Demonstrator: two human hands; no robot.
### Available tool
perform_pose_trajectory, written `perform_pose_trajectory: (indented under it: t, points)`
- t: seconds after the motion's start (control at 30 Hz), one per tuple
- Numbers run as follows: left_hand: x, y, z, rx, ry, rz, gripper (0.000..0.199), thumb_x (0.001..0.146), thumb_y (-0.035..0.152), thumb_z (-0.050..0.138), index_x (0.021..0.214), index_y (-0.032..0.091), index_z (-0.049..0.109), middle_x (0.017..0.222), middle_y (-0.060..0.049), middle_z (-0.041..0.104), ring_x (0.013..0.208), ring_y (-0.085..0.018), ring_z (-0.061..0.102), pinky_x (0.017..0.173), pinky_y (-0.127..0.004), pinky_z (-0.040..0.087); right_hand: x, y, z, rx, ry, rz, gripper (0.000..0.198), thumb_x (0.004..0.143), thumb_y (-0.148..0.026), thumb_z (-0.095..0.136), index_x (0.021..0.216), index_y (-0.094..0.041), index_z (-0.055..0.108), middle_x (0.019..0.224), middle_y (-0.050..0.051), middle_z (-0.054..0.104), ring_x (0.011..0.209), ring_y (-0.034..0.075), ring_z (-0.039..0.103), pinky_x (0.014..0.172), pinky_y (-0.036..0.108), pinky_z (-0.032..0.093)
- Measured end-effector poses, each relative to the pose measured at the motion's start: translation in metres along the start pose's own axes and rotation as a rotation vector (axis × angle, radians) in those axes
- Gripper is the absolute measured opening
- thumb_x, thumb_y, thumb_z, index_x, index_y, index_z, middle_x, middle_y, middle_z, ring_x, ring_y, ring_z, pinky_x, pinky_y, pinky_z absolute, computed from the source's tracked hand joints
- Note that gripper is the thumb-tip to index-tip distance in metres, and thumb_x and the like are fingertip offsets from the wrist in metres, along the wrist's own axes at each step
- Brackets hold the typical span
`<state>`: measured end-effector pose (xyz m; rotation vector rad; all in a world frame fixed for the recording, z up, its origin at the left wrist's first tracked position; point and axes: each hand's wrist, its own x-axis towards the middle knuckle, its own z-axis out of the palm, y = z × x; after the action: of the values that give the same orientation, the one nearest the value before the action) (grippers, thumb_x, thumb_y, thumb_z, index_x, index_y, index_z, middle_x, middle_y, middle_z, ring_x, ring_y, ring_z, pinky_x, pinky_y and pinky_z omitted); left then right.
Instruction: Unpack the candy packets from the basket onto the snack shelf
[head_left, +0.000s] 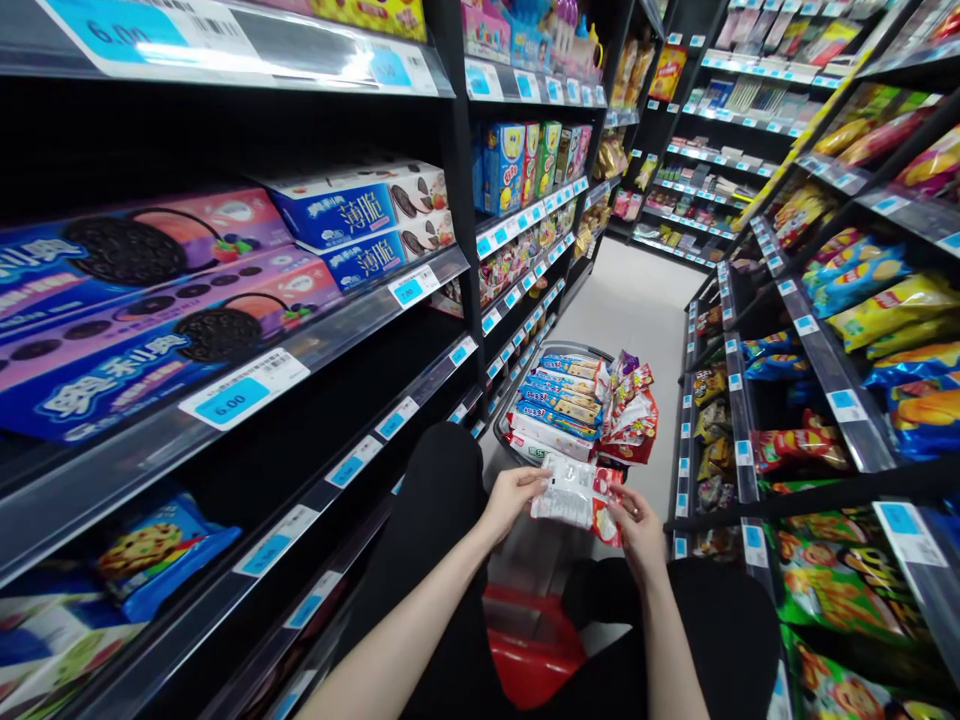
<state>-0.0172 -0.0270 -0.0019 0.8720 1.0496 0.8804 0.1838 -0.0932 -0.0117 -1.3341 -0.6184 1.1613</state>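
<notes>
Between my knees I hold up a white and red snack packet, its pale printed side turned toward me. My left hand pinches its left edge. At the right edge, my right hand grips the red part. Just beyond the packet stands a dark basket on the floor. Blue cookie packs lie stacked in it, with a white box at the near side. Red and purple snack bags are heaped at its right.
Blue and purple boxes of Oreo cookies sit on the left shelf, above a blue cookie bag. Chip bags fill the right shelves. Below me is a red plastic object. The aisle floor runs to shelves at the back.
</notes>
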Motion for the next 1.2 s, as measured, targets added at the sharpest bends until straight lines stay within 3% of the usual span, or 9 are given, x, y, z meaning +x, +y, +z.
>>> perform_pose_trajectory:
  t: [0.17,0.3,0.4,0.5,0.73,0.9,1.07,1.2]
  points:
    - [0.002,0.0,-0.002,0.02,0.018,0.03,0.069,0.055,0.02,0.072,0.121,0.012,0.053,0.057,0.002,0.065,0.045,-0.01,0.052,0.044,-0.019,0.038,-0.001,0.0,0.005,-0.015,0.05,-0.065,0.058,0.056,-0.037,0.077,0.107,-0.02,0.055,0.08,0.006,0.07,0.073,0.023,0.066,0.063,0.034,0.054]
    - [0.002,-0.002,-0.002,0.011,0.008,-0.022,0.04,0.054,0.026,0.073,0.089,0.01,0.066,0.058,-0.001,0.065,0.048,-0.012,0.054,0.045,-0.02,0.039,0.0,0.001,0.005,-0.01,0.078,-0.074,0.069,0.054,-0.038,0.077,0.114,-0.019,0.049,0.075,0.004,0.07,0.07,0.022,0.066,0.063,0.036,0.055]
    - [0.001,-0.003,0.0,0.0,0.013,-0.031,0.025,0.052,0.027,0.074,0.069,0.012,0.064,0.056,-0.001,0.063,0.047,-0.011,0.054,0.044,-0.02,0.038,0.003,0.005,0.005,-0.006,0.142,-0.047,0.056,0.048,-0.04,0.079,0.095,-0.017,0.058,0.075,0.006,0.071,0.069,0.023,0.066,0.064,0.037,0.054]
    - [-0.001,-0.002,0.001,-0.004,0.011,-0.03,0.023,0.052,0.027,0.073,0.064,0.013,0.06,0.052,0.001,0.061,0.045,-0.01,0.051,0.042,-0.019,0.036,0.005,0.009,0.004,-0.009,0.187,-0.048,0.047,0.046,-0.04,0.08,0.083,-0.016,0.061,0.073,0.007,0.071,0.067,0.023,0.065,0.063,0.036,0.054]
    - [-0.002,0.0,0.003,0.035,-0.009,-0.021,0.02,0.055,0.029,0.068,0.063,0.014,0.057,0.053,0.001,0.06,0.045,-0.011,0.051,0.043,-0.02,0.035,0.008,0.014,-0.002,-0.018,0.192,-0.07,0.043,0.05,-0.037,0.078,0.083,-0.015,0.062,0.073,0.005,0.071,0.067,0.02,0.065,0.063,0.032,0.052]
    - [-0.005,0.003,0.001,0.33,0.025,0.168,0.011,0.064,0.024,0.06,0.059,0.015,0.056,0.051,0.002,0.057,0.049,-0.012,0.05,0.053,-0.022,0.037,0.008,0.012,-0.001,-0.094,0.171,-0.121,0.037,0.051,-0.038,0.078,0.076,-0.015,0.064,0.072,0.005,0.071,0.068,0.019,0.064,0.065,0.03,0.052]
    - [-0.008,0.009,-0.002,0.595,0.155,0.4,0.008,0.066,0.022,0.061,0.061,0.016,0.064,0.062,0.001,0.051,0.056,-0.01,0.045,0.055,-0.02,0.033,0.006,0.012,-0.001,-0.096,0.121,-0.134,0.035,0.056,-0.041,0.075,0.078,-0.015,0.065,0.068,0.006,0.071,0.056,0.019,0.063,0.047,0.029,0.05]
    - [-0.013,0.012,-0.003,0.658,0.123,0.41,0.016,0.075,0.024,0.053,0.071,0.017,0.067,0.054,0.003,0.049,0.054,-0.01,0.045,0.056,-0.02,0.032,0.004,0.011,-0.003,-0.075,0.038,-0.173,0.026,0.062,-0.036,0.071,0.078,-0.016,0.068,0.08,0.007,0.072,0.076,0.023,0.067,0.075,0.039,0.056]
